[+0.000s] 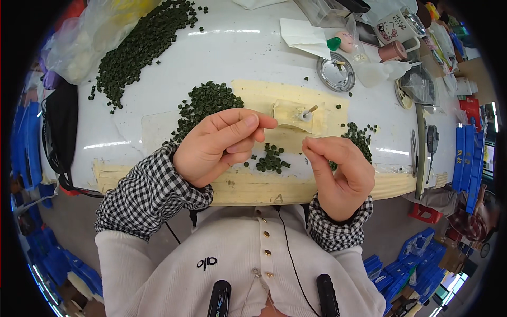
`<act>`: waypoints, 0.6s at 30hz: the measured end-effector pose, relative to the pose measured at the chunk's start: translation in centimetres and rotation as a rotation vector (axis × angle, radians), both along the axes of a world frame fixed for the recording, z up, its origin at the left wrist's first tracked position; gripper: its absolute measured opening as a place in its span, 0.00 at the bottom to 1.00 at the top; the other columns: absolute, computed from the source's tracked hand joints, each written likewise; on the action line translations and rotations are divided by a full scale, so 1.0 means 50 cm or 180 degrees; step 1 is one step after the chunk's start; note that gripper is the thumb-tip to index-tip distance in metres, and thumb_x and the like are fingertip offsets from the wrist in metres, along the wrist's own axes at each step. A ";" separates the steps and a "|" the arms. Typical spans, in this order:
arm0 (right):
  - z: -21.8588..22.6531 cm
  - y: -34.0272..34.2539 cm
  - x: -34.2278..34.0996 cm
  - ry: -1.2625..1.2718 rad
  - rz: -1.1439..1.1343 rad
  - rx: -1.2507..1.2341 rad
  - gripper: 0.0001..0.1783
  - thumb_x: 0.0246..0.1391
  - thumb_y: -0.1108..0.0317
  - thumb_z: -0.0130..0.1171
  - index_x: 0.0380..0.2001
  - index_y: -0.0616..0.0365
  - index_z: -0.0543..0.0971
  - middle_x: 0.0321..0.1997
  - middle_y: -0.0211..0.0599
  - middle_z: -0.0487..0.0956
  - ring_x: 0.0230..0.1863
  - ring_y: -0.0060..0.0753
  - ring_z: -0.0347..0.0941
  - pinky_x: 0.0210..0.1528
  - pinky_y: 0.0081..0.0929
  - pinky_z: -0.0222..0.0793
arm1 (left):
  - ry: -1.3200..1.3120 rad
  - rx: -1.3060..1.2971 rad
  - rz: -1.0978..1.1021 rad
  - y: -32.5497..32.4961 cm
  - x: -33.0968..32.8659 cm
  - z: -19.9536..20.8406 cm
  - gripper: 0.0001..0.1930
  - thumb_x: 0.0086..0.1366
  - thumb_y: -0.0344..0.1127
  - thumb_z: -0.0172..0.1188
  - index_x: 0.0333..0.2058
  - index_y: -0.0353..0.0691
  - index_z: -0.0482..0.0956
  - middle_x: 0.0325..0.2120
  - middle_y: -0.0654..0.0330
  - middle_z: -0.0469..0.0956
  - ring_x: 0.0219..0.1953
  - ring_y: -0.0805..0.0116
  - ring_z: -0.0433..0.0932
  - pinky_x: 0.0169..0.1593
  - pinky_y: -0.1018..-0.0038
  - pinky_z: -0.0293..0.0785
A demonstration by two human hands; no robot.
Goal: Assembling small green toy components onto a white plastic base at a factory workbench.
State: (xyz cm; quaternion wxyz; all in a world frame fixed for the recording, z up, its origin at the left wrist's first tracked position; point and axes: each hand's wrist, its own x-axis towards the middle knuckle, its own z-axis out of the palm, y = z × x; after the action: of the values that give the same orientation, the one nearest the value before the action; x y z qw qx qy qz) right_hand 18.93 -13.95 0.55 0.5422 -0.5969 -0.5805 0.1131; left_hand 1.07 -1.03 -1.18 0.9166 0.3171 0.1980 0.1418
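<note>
My left hand (pixel 217 142) is raised over the near part of the table, thumb and forefinger pinched together; anything between them is too small to make out. My right hand (pixel 343 171) is pinched too, its fingertips close to a block wrapped in yellowish tape (pixel 288 122); what it holds, if anything, I cannot see. On the block is a short pale post (pixel 305 115) with a brown tip. Small dark green pieces lie in a pile (pixel 208 102) behind my left hand, a little heap (pixel 272 159) between my hands, and another pile (pixel 360 138) beside my right hand.
A larger heap of green pieces (pixel 142 50) spreads at the far left by plastic bags (pixel 100 39). At the back right are a round metal lid (pixel 336 74), a white tissue (pixel 303 37), a mug (pixel 396 27) and a thread spool (pixel 392 51). Tape covers the table's front edge (pixel 248 193).
</note>
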 end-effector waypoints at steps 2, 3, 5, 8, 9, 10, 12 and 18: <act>0.001 0.009 -0.010 0.0175 0.0218 -0.0116 0.12 0.43 0.83 0.64 0.34 0.64 0.81 0.32 0.43 0.81 0.32 0.33 0.79 0.34 0.22 0.73 | 0.0125 0.0046 0.0023 -0.003 0.004 0.010 0.12 0.71 0.33 0.46 0.46 0.34 0.73 0.30 0.66 0.74 0.19 0.85 0.54 0.22 0.87 0.53; -0.001 0.013 -0.013 0.0268 0.0254 -0.0157 0.11 0.43 0.83 0.64 0.34 0.64 0.80 0.32 0.42 0.81 0.32 0.32 0.79 0.35 0.22 0.73 | 0.0187 0.0068 0.0035 -0.003 0.005 0.013 0.11 0.70 0.33 0.47 0.46 0.34 0.74 0.30 0.66 0.74 0.19 0.85 0.54 0.22 0.87 0.53; -0.007 0.019 -0.021 0.0456 0.0336 -0.0240 0.10 0.44 0.83 0.64 0.34 0.65 0.80 0.32 0.42 0.81 0.31 0.32 0.79 0.35 0.21 0.73 | 0.0198 0.0097 0.0016 -0.002 -0.002 0.003 0.10 0.69 0.32 0.49 0.46 0.36 0.74 0.29 0.66 0.75 0.18 0.86 0.54 0.21 0.87 0.53; -0.018 0.020 -0.028 0.0849 0.0396 -0.0334 0.09 0.46 0.83 0.62 0.34 0.65 0.80 0.32 0.41 0.81 0.32 0.28 0.79 0.36 0.21 0.73 | 0.0019 -0.0010 -0.0038 0.000 -0.007 -0.009 0.09 0.68 0.31 0.51 0.44 0.37 0.75 0.29 0.64 0.77 0.17 0.86 0.53 0.20 0.86 0.52; -0.020 0.020 -0.029 0.0945 0.0406 -0.0397 0.09 0.47 0.83 0.62 0.34 0.65 0.80 0.33 0.40 0.81 0.32 0.27 0.78 0.36 0.20 0.73 | -0.0073 -0.0070 -0.0060 0.001 -0.007 -0.010 0.08 0.68 0.30 0.52 0.44 0.37 0.75 0.30 0.64 0.77 0.17 0.86 0.53 0.20 0.86 0.52; -0.022 0.021 -0.029 0.0987 0.0422 -0.0401 0.10 0.47 0.83 0.61 0.35 0.65 0.80 0.33 0.40 0.81 0.33 0.27 0.78 0.36 0.20 0.73 | -0.0025 -0.0024 -0.0048 0.001 -0.008 -0.010 0.09 0.68 0.31 0.52 0.44 0.37 0.76 0.31 0.63 0.78 0.17 0.86 0.53 0.20 0.86 0.51; -0.025 0.021 -0.027 0.1072 0.0450 -0.0410 0.10 0.48 0.83 0.61 0.36 0.66 0.80 0.34 0.40 0.81 0.34 0.26 0.78 0.37 0.20 0.73 | 0.0074 0.0069 -0.0029 0.001 -0.008 -0.010 0.10 0.68 0.31 0.52 0.44 0.36 0.76 0.33 0.62 0.79 0.17 0.86 0.54 0.19 0.86 0.51; -0.023 0.029 -0.036 0.1358 0.0440 -0.0288 0.11 0.48 0.84 0.59 0.38 0.66 0.80 0.36 0.41 0.82 0.34 0.27 0.78 0.38 0.20 0.73 | 0.0283 0.0246 0.0115 -0.003 -0.001 -0.002 0.14 0.67 0.29 0.53 0.50 0.37 0.75 0.34 0.62 0.80 0.18 0.86 0.56 0.20 0.87 0.53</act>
State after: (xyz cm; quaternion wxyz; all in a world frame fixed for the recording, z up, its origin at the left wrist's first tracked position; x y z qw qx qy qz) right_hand 17.15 -12.51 -0.62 0.6163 -0.5420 -0.4866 0.2996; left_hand 1.01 -1.19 -1.30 0.8912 0.3547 0.2387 0.1516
